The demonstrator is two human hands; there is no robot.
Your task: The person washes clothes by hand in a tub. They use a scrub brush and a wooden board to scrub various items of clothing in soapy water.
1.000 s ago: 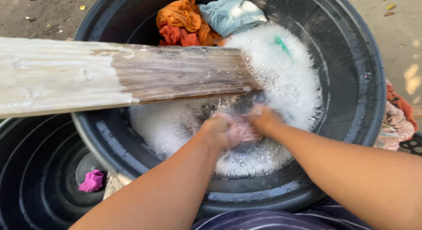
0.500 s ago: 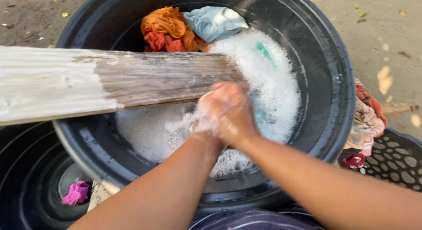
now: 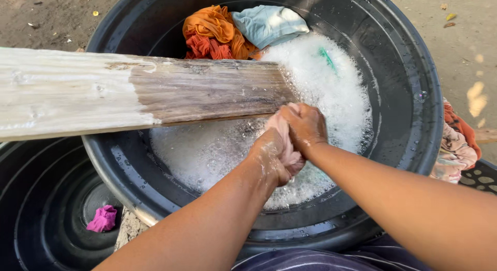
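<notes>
Outdoors on dirt ground (image 3: pixel 46 17): round black plastic washtub (image 3: pixel 414 53) of suds; left hand (image 3: pixel 277 154) and right hand (image 3: pixel 305 127), fingers clenched on pale pink wet cloth (image 3: pixel 286 141); weathered wooden plank (image 3: pixel 145 92) at 9 o'clock.

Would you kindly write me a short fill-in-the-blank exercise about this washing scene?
1. The wooden board slopes down into the ____ tub.
2. Both hands, left hand and right hand, rub a pale cloth over the ____ water.
3. A ____ rag lies in the second tub.
Missing words: black; foamy; pink
</notes>
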